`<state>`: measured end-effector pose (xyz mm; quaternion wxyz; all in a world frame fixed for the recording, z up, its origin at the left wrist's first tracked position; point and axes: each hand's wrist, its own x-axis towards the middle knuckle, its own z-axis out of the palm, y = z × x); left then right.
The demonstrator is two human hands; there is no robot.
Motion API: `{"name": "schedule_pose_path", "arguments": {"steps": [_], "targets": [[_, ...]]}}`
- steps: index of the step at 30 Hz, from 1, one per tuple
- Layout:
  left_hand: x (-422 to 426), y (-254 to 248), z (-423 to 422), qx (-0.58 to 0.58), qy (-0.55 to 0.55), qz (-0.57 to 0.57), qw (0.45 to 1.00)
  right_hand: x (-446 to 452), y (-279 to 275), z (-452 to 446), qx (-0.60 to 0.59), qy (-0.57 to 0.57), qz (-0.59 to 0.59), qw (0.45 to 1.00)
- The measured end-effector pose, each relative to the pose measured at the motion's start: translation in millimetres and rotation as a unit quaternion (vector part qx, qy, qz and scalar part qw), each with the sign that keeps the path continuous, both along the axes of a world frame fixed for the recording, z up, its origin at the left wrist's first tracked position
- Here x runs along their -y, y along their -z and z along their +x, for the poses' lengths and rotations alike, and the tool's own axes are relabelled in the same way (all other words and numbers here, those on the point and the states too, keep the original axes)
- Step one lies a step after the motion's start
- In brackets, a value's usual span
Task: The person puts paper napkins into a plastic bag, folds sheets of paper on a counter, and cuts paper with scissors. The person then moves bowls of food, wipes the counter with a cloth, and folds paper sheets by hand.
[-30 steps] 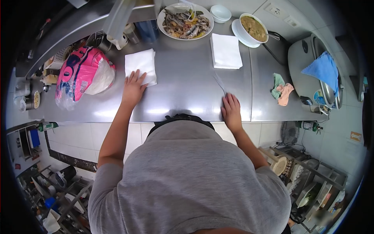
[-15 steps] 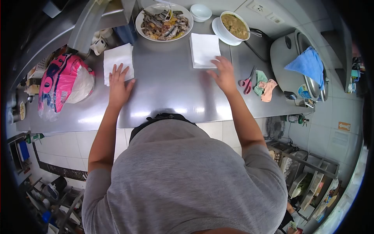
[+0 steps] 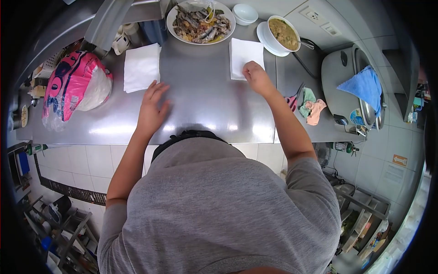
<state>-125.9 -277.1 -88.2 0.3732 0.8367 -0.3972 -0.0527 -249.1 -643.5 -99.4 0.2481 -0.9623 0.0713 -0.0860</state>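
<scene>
Two stacks of white paper napkins lie on the steel counter. My left hand hovers at the lower right corner of the left stack. Its fingers are spread and hold nothing. Over the lower right part of the right stack is my right hand, its fingers curled together. Whether a napkin edge is between those fingertips is hidden from me. Pink-handled scissors rest to the right of my right forearm, partly covered by it.
Behind the napkins stand a plate of fish, small white bowls and a bowl of stew. A pink plastic bag sits at left. Green and peach cloths and a large grey cooker are at right.
My left hand has slid down and right, off the left napkins. My right hand has moved left over the right stack, its fingers going from spread to curled. The camera view has shifted slightly.
</scene>
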Motion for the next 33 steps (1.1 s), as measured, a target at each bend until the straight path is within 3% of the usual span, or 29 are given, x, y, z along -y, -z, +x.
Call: {"name": "schedule_pose_path", "arguments": {"steps": [4,7,16,19,22,24,25,28,30,33], "targets": [[10.0,-2.2,-7.3,-0.036,0.027,-0.012,0.999,-15.5,-8.8,-4.3,0.011,-0.006,0.013,1.0],[17.4,-4.4,-9.9,-0.038,0.051,-0.005,0.998,-22.1,-4.7,-6.6,0.034,-0.017,-0.061,0.997],[15.2,-8.9,-12.0,-0.08,0.064,-0.003,0.995,-18.9,7.3,-3.1,0.057,0.031,-0.022,0.998],[20.5,-14.4,-16.0,-0.087,0.039,-0.043,0.995,-39.4,-19.2,-3.8,0.119,0.038,0.035,0.991],[39.7,-51.6,-30.8,-0.021,0.024,-0.093,0.995,-84.4,-69.5,-13.9,-0.1,0.008,0.334,0.937],[51.8,-72.3,-33.2,0.058,0.066,-0.094,0.992,-104.6,-86.4,-18.0,-0.1,-0.035,0.423,0.9],[53.0,-67.3,-28.7,0.031,0.102,-0.055,0.993,-110.2,-90.0,-17.9,-0.099,-0.056,0.465,0.878],[55.8,-57.4,-20.0,-0.061,0.142,-0.005,0.988,-116.1,-91.6,-16.2,-0.031,0.009,0.537,0.843],[56.7,-60.2,-23.3,-0.135,0.072,-0.057,0.987,-120.0,-89.7,-18.6,-0.007,0.051,0.549,0.834],[51.9,-80.3,-30.7,-0.011,-0.025,-0.105,0.994,-131.1,-82.5,-21.4,0.054,0.105,0.492,0.863]]}}
